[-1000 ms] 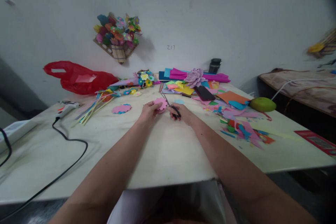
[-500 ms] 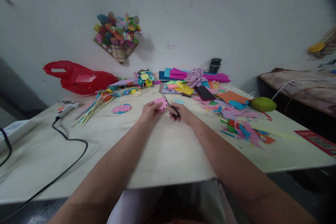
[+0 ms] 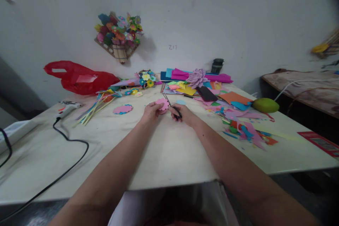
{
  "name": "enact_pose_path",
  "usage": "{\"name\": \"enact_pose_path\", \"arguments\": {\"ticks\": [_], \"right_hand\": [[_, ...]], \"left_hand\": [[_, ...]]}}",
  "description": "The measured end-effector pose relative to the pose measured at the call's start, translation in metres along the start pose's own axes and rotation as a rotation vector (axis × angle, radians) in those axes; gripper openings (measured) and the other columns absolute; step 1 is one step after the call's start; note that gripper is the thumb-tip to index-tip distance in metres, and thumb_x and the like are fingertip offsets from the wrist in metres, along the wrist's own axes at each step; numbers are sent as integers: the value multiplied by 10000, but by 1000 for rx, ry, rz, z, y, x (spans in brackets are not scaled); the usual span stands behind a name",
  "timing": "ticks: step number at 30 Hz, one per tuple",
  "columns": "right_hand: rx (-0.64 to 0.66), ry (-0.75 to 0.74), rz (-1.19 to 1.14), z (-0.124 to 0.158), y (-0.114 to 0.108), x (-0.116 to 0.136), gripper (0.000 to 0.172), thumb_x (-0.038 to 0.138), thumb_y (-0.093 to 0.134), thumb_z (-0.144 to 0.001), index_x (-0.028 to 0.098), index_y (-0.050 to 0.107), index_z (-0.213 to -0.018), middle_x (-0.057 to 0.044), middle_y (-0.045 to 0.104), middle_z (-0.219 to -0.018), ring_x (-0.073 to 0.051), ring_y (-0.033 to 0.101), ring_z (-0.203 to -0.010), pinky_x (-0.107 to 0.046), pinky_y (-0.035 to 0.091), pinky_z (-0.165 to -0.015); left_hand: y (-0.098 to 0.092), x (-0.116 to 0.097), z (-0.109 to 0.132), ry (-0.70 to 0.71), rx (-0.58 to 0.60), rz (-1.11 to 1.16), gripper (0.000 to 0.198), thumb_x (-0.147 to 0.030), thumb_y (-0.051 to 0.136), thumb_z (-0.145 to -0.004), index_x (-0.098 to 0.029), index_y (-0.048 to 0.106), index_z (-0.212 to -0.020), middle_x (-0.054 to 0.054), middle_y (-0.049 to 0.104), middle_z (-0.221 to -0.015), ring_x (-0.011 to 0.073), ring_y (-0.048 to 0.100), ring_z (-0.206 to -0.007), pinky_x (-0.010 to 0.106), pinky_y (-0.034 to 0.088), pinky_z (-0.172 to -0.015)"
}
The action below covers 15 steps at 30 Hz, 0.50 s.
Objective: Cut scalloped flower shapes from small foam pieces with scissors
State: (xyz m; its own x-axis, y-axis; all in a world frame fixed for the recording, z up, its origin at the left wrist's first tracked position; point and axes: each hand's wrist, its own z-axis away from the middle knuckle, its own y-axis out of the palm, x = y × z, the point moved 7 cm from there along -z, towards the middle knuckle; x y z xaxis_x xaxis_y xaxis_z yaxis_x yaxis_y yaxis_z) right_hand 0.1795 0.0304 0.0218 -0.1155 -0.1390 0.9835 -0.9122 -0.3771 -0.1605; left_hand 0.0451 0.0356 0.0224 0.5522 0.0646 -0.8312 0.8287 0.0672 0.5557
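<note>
Pinched in my left hand (image 3: 152, 111) is a pink scalloped flower cutout (image 3: 162, 104) near the middle of the table. My right hand (image 3: 183, 113) has its fingers around the black handles of a pair of scissors (image 3: 177, 112). The scissor blades point up and to the left, along the right edge of the pink cutout; whether they touch it is too small to tell. To the left of my hands, a pink scalloped piece lies over a blue one (image 3: 123, 109) on the table.
A glue gun (image 3: 68, 108) with a black cord lies left, before a red bag (image 3: 79, 79). Paper scraps (image 3: 247, 130), a phone (image 3: 206, 94) and a green fruit (image 3: 265, 105) are on the right. Coloured sheets and a purple flower (image 3: 197, 78) sit at the back.
</note>
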Motion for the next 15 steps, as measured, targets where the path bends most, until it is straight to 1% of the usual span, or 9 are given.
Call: {"name": "enact_pose_path", "arguments": {"ticks": [3, 7, 12, 15], "right_hand": [[-21, 6, 5, 0, -1, 1, 265, 416, 637, -759, 166, 551, -771, 38, 540, -541, -62, 469, -386, -160, 255, -308], [-62, 35, 4, 3, -2, 4, 245, 392, 646, -744, 163, 561, -763, 40, 526, -514, -67, 460, -373, -170, 228, -305], [-122, 54, -13, 4, -7, 6, 254, 343, 708, -676, 153, 600, -807, 52, 512, -494, -64, 442, -380, -173, 216, -338], [-152, 51, -38, 2, -14, 3, 334, 306, 749, -616, 161, 620, -887, 51, 537, -514, -71, 469, -418, -170, 235, -370]], "left_hand": [[0, 0, 0, 6, 9, -7, 168, -29, 728, -559, -105, 581, -589, 22, 605, -572, 88, 576, -511, 198, 518, -533], [-3, 1, -3, 16, 32, -46, 172, -66, 742, -562, -112, 581, -605, 15, 604, -580, 95, 574, -519, 232, 527, -558], [-4, 1, -5, 14, 149, -169, 231, -176, 795, -543, -116, 588, -627, 31, 625, -604, 125, 602, -559, 287, 536, -627], [-4, 0, -4, -1, 196, -248, 257, -225, 806, -539, -105, 626, -679, 54, 651, -630, 132, 613, -572, 263, 517, -601]]}}
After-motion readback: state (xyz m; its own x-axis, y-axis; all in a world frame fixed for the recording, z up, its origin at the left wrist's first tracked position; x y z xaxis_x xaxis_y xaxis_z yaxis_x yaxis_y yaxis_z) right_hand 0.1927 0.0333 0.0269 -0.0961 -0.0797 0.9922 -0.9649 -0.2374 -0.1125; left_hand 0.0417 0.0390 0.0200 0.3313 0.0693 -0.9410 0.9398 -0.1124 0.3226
